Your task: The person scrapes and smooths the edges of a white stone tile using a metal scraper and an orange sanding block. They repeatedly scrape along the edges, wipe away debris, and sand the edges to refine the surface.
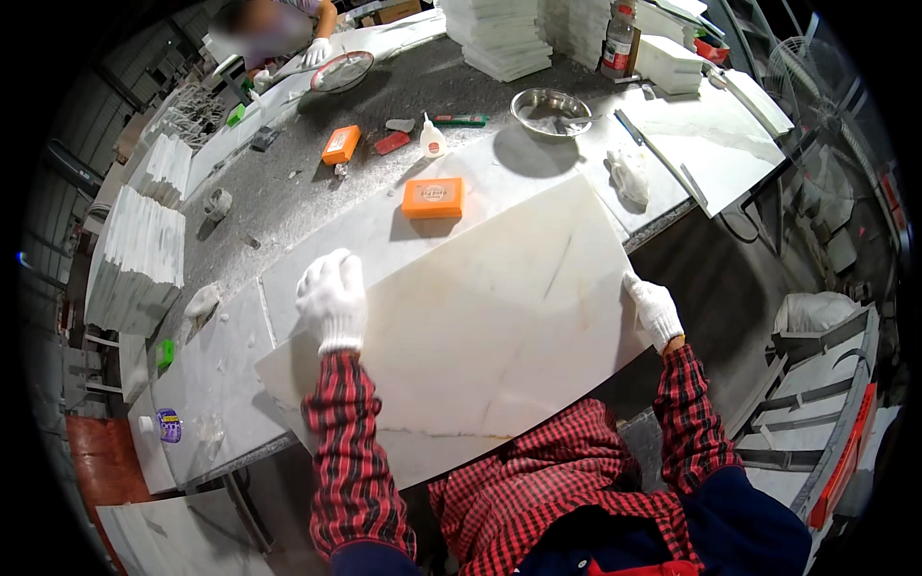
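Observation:
A large white marble slab (pixel 480 336) with thin grey and tan veins lies tilted across the near edge of the worktable, its near part overhanging toward my body. My left hand (pixel 332 300), in a white knit glove, is closed at the slab's far left edge, its fingertips hidden. At the right edge my right hand (pixel 653 309), also gloved, grips the slab with fingers along the side. Just beyond the slab lies an orange box (pixel 433 199); a second orange box (pixel 341 145) is farther off, near a small white glue bottle (pixel 432 137).
A steel bowl (pixel 550 113) and a crumpled plastic bag (pixel 629 178) are at the far right. Stacked white tiles (pixel 137 259) stand at left, with another stack (pixel 495 38) at the back. Across the table, a person's gloved hand (pixel 317 52) is beside a round dish (pixel 342 72).

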Action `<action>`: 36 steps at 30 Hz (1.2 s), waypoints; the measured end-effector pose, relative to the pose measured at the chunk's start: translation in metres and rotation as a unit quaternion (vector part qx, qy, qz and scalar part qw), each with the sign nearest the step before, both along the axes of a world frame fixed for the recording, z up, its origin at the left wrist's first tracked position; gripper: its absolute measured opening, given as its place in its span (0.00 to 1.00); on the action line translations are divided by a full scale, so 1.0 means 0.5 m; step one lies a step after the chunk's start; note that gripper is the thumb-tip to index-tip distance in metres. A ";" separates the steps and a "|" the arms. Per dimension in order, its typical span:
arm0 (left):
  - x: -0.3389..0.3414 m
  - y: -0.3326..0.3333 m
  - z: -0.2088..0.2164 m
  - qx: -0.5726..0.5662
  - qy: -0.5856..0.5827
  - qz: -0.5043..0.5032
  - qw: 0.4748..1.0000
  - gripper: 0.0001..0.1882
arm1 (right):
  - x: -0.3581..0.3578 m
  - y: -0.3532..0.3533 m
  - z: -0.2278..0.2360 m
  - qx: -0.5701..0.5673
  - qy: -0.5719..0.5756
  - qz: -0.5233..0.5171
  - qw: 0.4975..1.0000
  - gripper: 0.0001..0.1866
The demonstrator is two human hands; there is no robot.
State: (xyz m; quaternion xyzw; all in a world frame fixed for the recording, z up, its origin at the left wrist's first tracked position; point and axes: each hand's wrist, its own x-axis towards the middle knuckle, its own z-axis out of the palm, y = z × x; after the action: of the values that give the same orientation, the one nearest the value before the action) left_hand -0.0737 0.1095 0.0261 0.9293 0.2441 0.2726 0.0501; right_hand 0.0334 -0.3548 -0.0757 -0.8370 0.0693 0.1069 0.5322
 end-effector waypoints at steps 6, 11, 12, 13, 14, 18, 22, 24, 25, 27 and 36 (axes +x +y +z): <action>0.067 -0.016 0.000 -0.062 0.109 0.072 0.989 0.22 | 0.007 -0.020 0.001 -0.029 0.044 0.016 0.998 0.29; 0.071 -0.029 0.011 -0.069 0.123 0.077 0.987 0.23 | -0.003 -0.019 0.014 -0.211 -0.170 0.041 0.962 0.21; 0.067 -0.030 0.013 -0.068 0.124 0.081 0.987 0.23 | -0.014 0.005 0.048 -0.245 -0.202 0.024 0.948 0.21; 0.071 -0.035 0.011 -0.068 0.124 0.080 0.987 0.23 | -0.021 0.025 0.079 -0.281 -0.234 0.003 0.931 0.23; 0.070 -0.037 0.013 -0.067 0.122 0.081 0.987 0.23 | -0.013 0.038 0.090 -0.329 -0.297 0.013 0.896 0.30; 0.063 -0.024 -0.001 -0.060 0.112 0.074 0.989 0.23 | 0.028 0.183 0.143 -0.344 -0.371 0.059 0.861 0.48; 0.066 -0.023 -0.007 -0.055 0.110 0.065 0.990 0.24 | 0.089 0.328 0.147 -0.340 -0.393 0.130 0.845 0.52; 0.063 -0.024 -0.001 -0.064 0.119 0.060 0.989 0.26 | 0.115 0.354 0.147 -0.363 -0.409 0.136 0.826 0.50; 0.062 -0.023 0.002 -0.073 0.122 0.055 0.988 0.27 | 0.127 0.359 0.148 -0.368 -0.407 0.129 0.826 0.48; 0.058 -0.022 -0.003 -0.082 0.123 0.054 0.988 0.28 | 0.154 0.362 0.141 -0.364 -0.397 0.108 0.835 0.45; 0.058 -0.025 -0.005 -0.070 0.125 0.058 0.988 0.31 | 0.238 0.217 0.075 -0.388 -0.459 -0.022 0.799 0.31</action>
State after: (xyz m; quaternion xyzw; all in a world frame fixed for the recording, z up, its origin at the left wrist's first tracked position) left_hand -0.0447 0.0971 0.0237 0.9344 0.3207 0.1394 0.0686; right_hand 0.1526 -0.2464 -0.0382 -0.9226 -0.1288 -0.3379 0.1342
